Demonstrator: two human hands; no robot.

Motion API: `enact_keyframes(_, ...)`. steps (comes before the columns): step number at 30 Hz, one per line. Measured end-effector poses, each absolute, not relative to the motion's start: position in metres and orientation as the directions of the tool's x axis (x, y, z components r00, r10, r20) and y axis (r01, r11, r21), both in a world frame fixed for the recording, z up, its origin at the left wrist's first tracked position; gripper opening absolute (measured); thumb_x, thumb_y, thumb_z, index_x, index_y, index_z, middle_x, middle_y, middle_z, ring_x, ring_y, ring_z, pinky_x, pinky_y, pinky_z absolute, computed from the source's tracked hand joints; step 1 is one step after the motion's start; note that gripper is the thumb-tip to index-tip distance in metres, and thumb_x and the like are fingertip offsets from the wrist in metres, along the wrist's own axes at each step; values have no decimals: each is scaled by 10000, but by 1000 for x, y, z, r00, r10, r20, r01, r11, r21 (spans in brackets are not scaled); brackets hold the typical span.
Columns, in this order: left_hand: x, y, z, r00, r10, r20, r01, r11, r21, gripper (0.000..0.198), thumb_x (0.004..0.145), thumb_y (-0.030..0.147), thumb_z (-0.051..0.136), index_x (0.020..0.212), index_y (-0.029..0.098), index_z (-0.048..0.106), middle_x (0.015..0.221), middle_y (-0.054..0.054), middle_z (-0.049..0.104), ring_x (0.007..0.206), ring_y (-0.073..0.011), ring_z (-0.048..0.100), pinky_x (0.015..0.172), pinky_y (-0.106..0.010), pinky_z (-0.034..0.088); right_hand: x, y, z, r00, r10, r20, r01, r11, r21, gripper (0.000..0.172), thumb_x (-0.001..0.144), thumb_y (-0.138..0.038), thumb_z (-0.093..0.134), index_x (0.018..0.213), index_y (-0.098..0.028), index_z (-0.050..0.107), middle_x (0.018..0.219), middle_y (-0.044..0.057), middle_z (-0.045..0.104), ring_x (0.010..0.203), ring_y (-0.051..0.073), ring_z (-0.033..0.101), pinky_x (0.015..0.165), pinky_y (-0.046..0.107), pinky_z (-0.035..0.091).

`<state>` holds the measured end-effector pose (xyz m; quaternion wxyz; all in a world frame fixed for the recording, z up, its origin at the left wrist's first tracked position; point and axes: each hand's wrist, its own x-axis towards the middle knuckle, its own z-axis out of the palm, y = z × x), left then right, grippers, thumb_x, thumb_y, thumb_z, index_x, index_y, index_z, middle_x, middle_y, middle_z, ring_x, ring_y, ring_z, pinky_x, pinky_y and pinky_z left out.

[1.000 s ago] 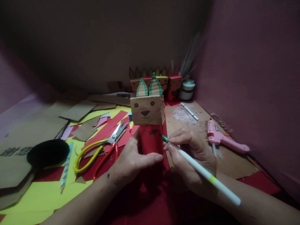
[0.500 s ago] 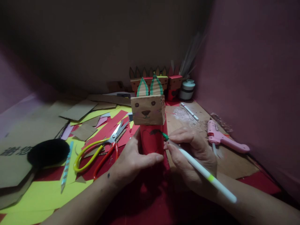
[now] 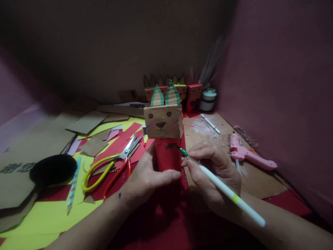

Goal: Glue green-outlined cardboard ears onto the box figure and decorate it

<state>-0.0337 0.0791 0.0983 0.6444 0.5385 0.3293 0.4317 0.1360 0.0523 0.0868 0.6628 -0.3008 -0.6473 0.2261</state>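
A cardboard animal figure [image 3: 161,121] stands upright in the middle, with a drawn face and two pointed ears edged in green. Its red paper body [image 3: 166,161] carries a heart outline, partly filled dark near the top. My left hand [image 3: 148,177] is wrapped around the lower body, thumb across the front. Between thumb and fingers, my right hand [image 3: 214,170] grips a white marker [image 3: 226,189] with a green tip section and a yellow-green band. The marker's tip is at the right side of the heart; whether it touches the paper I cannot tell.
Scissors [image 3: 126,152], a striped pencil [image 3: 74,185] and a black oval object [image 3: 53,170] lie left among paper and cardboard scraps. A pink glue gun [image 3: 246,154], a white pen [image 3: 210,124] and a pale canister [image 3: 207,100] are right. Similar figures [image 3: 194,93] stand behind.
The figure has shifted very slightly to the left. The marker tip has moved a little right, away from the dark patch near the heart's top.
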Motion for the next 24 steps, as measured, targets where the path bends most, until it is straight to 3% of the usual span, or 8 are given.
enact_keyframes(9, -34, 81, 99, 408, 911, 51, -180, 26, 983, 451, 723, 192, 890, 1102, 229, 649, 1002, -8, 771, 873, -180, 730, 746, -237, 602, 136, 53, 88, 57, 653, 755, 93, 750, -655, 304, 877, 18, 596, 1039, -235, 642, 877, -23, 591, 770, 121, 581, 681, 277, 491)
enact_keyframes(24, -35, 80, 96, 396, 918, 24, -208, 64, 976, 488, 711, 151, 881, 1112, 230, 615, 991, -29, 786, 874, -212, 754, 721, -243, 608, 138, 51, 84, 48, 719, 694, 83, 689, -720, 242, 891, -20, 595, 983, -240, 634, 850, -2, 642, 782, 160, 639, 656, 308, 488)
